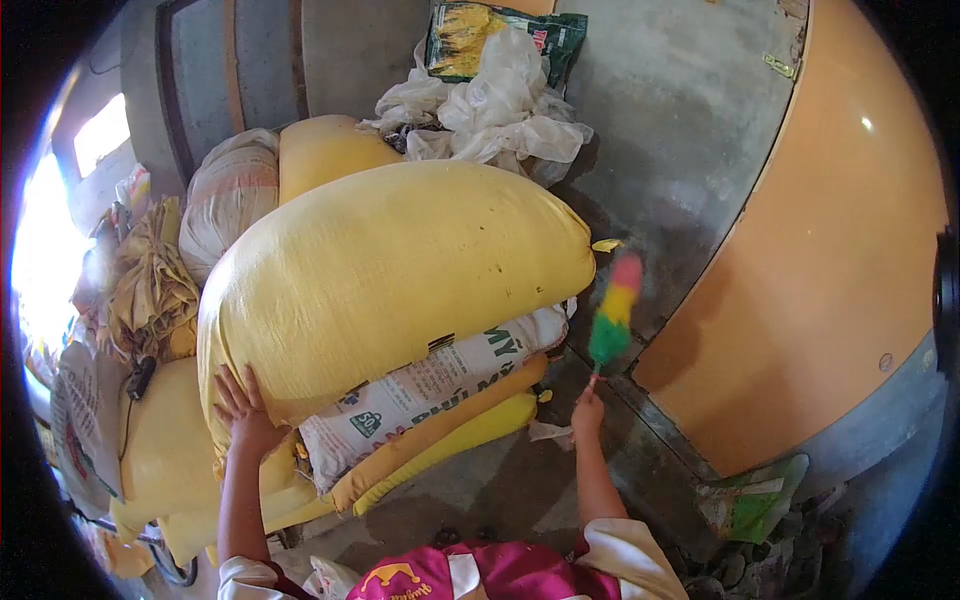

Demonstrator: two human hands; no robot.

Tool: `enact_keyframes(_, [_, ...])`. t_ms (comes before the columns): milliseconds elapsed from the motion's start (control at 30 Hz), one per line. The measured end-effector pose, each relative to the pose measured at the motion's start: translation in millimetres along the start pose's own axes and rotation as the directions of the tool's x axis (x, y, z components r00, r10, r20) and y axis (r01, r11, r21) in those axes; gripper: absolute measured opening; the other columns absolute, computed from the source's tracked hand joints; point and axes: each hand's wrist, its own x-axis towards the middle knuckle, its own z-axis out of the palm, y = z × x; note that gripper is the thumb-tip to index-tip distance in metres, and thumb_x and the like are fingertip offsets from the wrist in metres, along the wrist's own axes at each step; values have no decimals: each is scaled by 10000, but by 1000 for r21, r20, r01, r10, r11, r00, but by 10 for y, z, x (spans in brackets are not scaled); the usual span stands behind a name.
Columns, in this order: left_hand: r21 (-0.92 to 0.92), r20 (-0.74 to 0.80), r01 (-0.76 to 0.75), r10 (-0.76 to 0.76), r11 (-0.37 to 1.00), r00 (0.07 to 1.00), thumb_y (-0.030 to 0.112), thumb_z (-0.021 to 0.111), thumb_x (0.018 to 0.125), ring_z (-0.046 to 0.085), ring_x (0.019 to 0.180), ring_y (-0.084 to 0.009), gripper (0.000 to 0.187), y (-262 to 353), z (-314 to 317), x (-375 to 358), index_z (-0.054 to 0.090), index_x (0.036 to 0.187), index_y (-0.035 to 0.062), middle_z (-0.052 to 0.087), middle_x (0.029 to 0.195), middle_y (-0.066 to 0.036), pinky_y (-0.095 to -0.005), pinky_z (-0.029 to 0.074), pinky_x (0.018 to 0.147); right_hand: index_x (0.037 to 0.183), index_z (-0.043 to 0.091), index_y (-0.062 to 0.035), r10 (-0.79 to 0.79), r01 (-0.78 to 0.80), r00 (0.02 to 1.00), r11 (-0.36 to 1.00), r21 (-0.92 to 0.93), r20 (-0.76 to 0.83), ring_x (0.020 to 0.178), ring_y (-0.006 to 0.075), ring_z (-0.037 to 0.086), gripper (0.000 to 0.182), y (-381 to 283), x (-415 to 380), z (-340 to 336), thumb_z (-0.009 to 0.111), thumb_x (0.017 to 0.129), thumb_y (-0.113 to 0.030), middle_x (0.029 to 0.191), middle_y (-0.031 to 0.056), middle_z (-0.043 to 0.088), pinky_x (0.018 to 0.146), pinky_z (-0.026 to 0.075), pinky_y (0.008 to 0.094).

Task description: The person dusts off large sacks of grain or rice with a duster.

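A large, full yellow sack (pixel 390 280) lies on top of a stack of sacks in front of me. My left hand (pixel 246 415) rests on its near left end, fingers spread against the cloth. In my right hand (pixel 588 412) is the handle of a feather duster (pixel 615 315), coloured green, yellow and red. The duster points up and away, past the right end of the sack, and its red tip is blurred. Under the yellow sack is a white printed sack (pixel 430 395), with flatter orange and yellow sacks (pixel 450 450) below it.
Crumpled clear plastic (pixel 510 105) and a green-and-yellow bag (pixel 465 40) sit behind the stack. A whitish tied sack (pixel 235 195) and brown crumpled sacking (pixel 150 275) are at left. An orange panel (pixel 810 260) stands at right, with a green-and-white packet (pixel 752 500) below it.
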Motion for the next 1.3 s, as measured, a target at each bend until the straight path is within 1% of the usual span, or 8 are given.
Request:
enact_keyframes(267, [18,48,46,-46,999,998,387,809,446,-168,1271,-405,1337,27,11,25,-145,1350,141,-208,1373,-228,-638,82,954,796,535,-7,-410,413,901,911,9,137,449,238,449,467,296,-128,231,356,900,-425,557,104,490,459,366,387])
enact_keyframes(333, [32,119,40,-44,999,992,451,798,431,-190,1259,-418,1362,10,-28,61,-158,1344,123,-227,1358,-248,-639,77,953,629,431,-70,405,-556,822,721,412,400,398,164,381,491,163,-40,19,398,861,-502,486,22,368,387,305,296])
enact_keyframes(433, [24,140,51,-54,998,989,480,782,438,-203,1256,-414,1345,35,-80,43,-143,1349,128,-230,1356,-251,-637,72,953,593,382,-114,536,-629,777,681,376,329,337,111,285,484,129,-61,-195,387,860,-517,456,-22,299,327,220,255])
enact_keyframes(500, [9,139,72,-73,997,988,479,777,446,-206,1254,-415,1325,13,-51,51,-126,1356,141,-229,1357,-249,-634,67,955,606,428,-79,-19,3,999,907,421,33,386,128,359,478,377,137,-234,396,875,-473,481,-1,356,372,279,276])
enact_keyframes(600, [4,100,60,-60,998,993,500,759,464,-209,1258,-404,1300,46,-56,28,-118,1360,157,-223,1368,-229,-638,60,953,639,482,-43,-429,416,898,901,127,100,473,153,436,453,-218,149,-563,396,891,-410,524,30,414,450,333,312])
enact_keyframes(933, [-15,101,62,-60,998,993,528,740,480,-231,1252,-396,1279,17,-40,20,-113,1362,166,-232,1366,-225,-636,46,953,966,547,3,-396,457,885,841,-291,246,873,375,551,384,-1241,227,-777,323,919,-304,884,220,585,729,415,421])
enact_keyframes(1100, [-26,111,68,-64,997,992,529,735,488,-234,1250,-400,1269,45,-74,24,-104,1364,157,-234,1363,-231,-628,39,958,1231,427,-194,-796,910,414,377,-173,441,818,354,573,411,-2355,-571,-427,397,835,-89,976,165,574,681,459,429])
enact_keyframes(1300, [-35,96,88,-84,995,992,517,736,493,-232,1251,-399,1262,22,7,47,-101,1365,154,-236,1363,-228,-625,31,959,1245,424,-265,-682,940,-39,-273,-205,730,747,337,586,409,-3290,-744,358,405,846,-179,862,145,591,637,479,405])
